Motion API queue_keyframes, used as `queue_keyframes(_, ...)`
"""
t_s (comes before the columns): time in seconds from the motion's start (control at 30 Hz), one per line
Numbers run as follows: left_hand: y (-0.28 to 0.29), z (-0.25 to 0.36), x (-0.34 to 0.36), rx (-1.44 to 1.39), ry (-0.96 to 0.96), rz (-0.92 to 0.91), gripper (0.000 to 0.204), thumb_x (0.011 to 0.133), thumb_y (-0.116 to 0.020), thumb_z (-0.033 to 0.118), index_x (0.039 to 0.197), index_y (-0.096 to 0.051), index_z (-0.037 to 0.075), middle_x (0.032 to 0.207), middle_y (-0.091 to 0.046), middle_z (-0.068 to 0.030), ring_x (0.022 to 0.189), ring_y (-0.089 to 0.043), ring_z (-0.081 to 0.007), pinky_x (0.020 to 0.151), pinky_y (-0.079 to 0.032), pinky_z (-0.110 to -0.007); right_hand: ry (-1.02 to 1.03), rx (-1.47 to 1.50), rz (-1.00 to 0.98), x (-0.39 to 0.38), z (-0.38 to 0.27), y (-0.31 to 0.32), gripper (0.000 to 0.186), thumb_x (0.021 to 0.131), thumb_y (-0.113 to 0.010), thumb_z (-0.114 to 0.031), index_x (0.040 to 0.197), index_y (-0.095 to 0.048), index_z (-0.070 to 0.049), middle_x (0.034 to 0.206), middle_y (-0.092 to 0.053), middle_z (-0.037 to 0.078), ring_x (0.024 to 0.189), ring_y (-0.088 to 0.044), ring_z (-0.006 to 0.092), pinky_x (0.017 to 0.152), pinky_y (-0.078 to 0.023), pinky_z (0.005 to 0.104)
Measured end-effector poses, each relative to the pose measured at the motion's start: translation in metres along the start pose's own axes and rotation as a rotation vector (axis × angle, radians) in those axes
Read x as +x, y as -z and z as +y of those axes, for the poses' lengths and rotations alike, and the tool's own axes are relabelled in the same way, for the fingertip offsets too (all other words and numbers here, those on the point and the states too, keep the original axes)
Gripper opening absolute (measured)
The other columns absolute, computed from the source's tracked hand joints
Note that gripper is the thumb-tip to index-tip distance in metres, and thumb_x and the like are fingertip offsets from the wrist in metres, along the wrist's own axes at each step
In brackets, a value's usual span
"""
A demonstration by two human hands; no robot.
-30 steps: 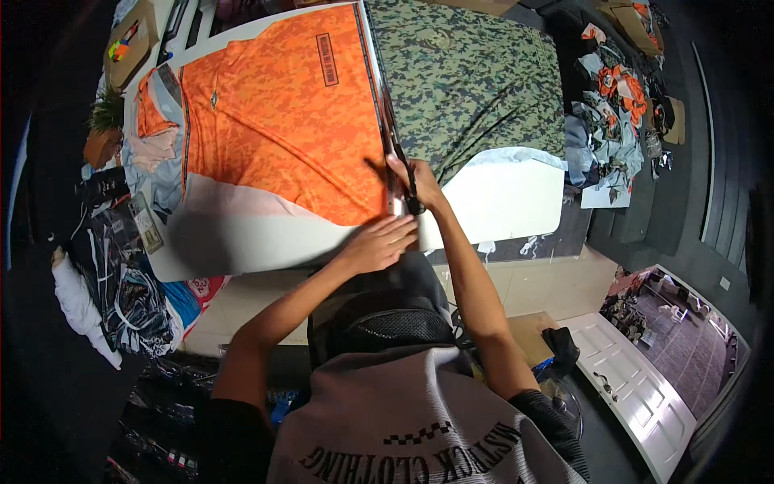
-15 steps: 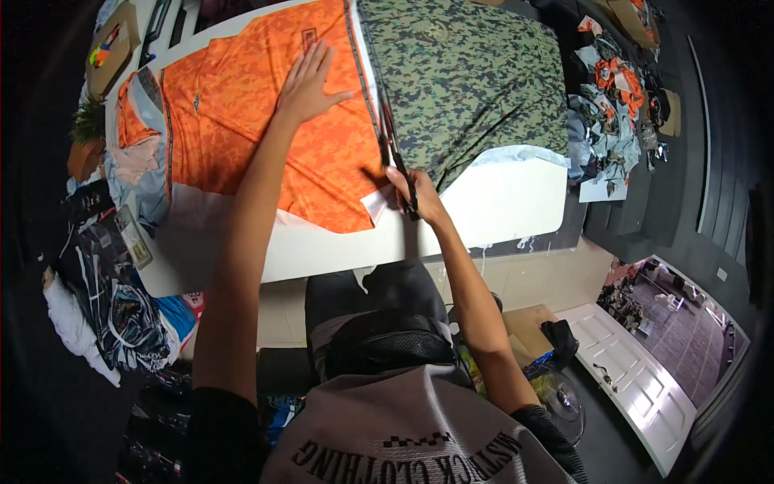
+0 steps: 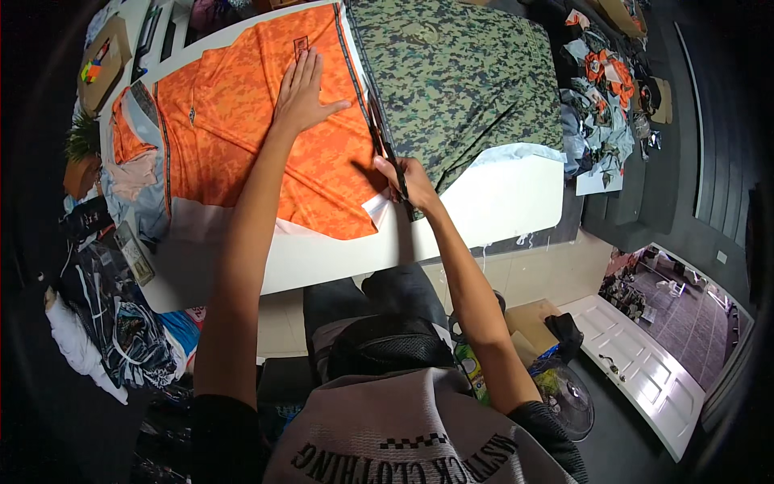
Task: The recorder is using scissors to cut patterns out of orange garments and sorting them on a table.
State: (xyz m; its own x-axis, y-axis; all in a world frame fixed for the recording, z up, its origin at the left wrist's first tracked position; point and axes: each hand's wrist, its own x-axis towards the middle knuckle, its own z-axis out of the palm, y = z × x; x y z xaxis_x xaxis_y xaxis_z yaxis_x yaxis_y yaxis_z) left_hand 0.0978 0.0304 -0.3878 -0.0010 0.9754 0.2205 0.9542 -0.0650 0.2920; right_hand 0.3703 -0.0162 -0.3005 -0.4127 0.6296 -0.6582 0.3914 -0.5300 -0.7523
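Left of the scissors (image 3: 389,152): orange cloth (image 3: 226,105), probably light, soft, slippery, best held along its scissor-side edge; left hand (image 3: 301,101) flat upon it, grip unclosed. Right hand (image 3: 415,185): grip clamped on the scissors. Rightward: green cloth (image 3: 476,89), likely similar.

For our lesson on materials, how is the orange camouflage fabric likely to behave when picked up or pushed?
The orange camouflage fabric would probably droop, judging by its soft creases. Pushed over the white table, it may bunch, since its edges look thin.
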Motion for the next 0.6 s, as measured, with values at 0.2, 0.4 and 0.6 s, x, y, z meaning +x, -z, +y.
queue_keyframes(0.2,-0.001,-0.001,-0.001,-0.026,-0.004,0.015,0.106,0.078,-0.049,0.074,0.151,-0.009,0.008,0.158,-0.004,-0.0077,0.146,-0.005,-0.0217,0.117,-0.005,-0.041,-0.015,0.008,0.027,0.002,-0.005,0.000,0.052,0.082,-0.069,-0.048,0.060,-0.053,-0.003,0.048,-0.048,0.003,0.039,-0.044,0.0121,0.039,-0.036,0.0241)
queue_keyframes(0.4,-0.001,-0.001,0.000,-0.021,0.002,0.015,0.107,0.078,-0.050,0.074,0.151,-0.011,0.006,0.158,-0.006,-0.0092,0.146,-0.005,-0.0219,0.116,-0.006,-0.041,0.009,-0.047,0.039,0.001,-0.010,-0.002,0.051,0.082,-0.070,-0.046,0.060,-0.053,-0.003,0.049,-0.047,0.003,0.039,-0.044,0.0117,0.039,-0.036,0.0244)
queue_keyframes(0.6,0.000,-0.001,0.000,-0.025,-0.007,0.034,0.107,0.078,-0.050,0.074,0.150,-0.013,0.004,0.158,-0.008,-0.0112,0.146,-0.005,-0.0221,0.116,-0.006,-0.040,0.005,-0.004,-0.007,0.003,-0.007,-0.001,0.045,0.087,-0.064,-0.042,0.065,-0.053,-0.004,0.049,-0.049,0.004,0.039,-0.044,0.0109,0.039,-0.036,0.0240)
